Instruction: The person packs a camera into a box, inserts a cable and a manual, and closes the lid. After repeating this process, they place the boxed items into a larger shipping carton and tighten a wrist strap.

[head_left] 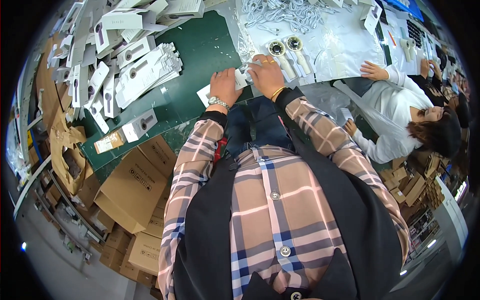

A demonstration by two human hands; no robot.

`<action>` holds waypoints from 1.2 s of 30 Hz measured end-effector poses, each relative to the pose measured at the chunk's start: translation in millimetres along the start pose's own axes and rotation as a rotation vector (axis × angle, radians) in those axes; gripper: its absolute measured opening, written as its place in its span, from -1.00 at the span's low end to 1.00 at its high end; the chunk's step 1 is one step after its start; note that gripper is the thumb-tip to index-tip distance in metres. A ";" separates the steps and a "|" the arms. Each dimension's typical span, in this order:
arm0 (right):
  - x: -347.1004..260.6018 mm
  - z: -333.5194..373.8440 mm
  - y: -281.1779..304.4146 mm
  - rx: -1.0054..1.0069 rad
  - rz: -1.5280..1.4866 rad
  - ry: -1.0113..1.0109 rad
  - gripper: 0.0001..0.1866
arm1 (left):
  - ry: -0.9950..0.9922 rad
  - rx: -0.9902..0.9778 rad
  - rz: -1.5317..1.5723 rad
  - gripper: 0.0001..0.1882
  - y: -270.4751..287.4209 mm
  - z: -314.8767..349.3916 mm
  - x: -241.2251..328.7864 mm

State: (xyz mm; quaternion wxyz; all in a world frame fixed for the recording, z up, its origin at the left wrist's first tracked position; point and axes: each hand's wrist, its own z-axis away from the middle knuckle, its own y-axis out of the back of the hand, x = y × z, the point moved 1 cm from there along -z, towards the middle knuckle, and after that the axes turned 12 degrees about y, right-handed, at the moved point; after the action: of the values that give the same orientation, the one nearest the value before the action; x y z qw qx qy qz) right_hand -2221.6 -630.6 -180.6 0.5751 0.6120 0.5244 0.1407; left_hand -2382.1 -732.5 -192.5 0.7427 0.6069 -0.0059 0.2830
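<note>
Box [240, 79], white, shows at twelve o'clock between half-curled left hand [225, 87] and half-curled right hand [267, 76]; whether either grips it, I cannot tell. Two fans [287, 64] lie at one o'clock.

The green worktop [200, 45] bears heaped white boxes [134, 51] at upper left; on white sheeting [345, 56] right of upper centre lie two handheld fans [283, 60] and, above, tangled white cables [287, 16].
</note>
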 end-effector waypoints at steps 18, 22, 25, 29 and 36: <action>-94.0 -35.2 31.2 0.316 -0.643 -0.137 -0.74 | 0.030 0.422 0.942 -0.29 55.1 43.3 -17.9; -106.6 -36.9 7.5 0.399 -0.907 -0.270 -0.67 | 0.049 0.192 1.325 -0.36 60.1 62.2 -40.9; -111.2 -31.6 4.4 0.402 -1.008 -0.426 -0.62 | 0.075 -0.011 1.544 -0.39 68.7 66.6 -57.0; -115.7 -23.6 13.7 0.296 -0.949 -0.531 -0.57 | 0.135 -0.243 1.685 -0.39 74.9 66.2 -61.8; -120.5 -9.1 -1.5 0.236 -0.911 -0.528 -0.55 | 0.104 -0.096 0.988 -0.46 60.5 59.8 -57.0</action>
State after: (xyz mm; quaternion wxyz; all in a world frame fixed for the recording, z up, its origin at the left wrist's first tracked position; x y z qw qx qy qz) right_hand -2278.8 -722.7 -127.3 0.6174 0.3977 0.5865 -0.3415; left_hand -2435.9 -803.9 -142.5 0.5463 0.4817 -0.2686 0.6303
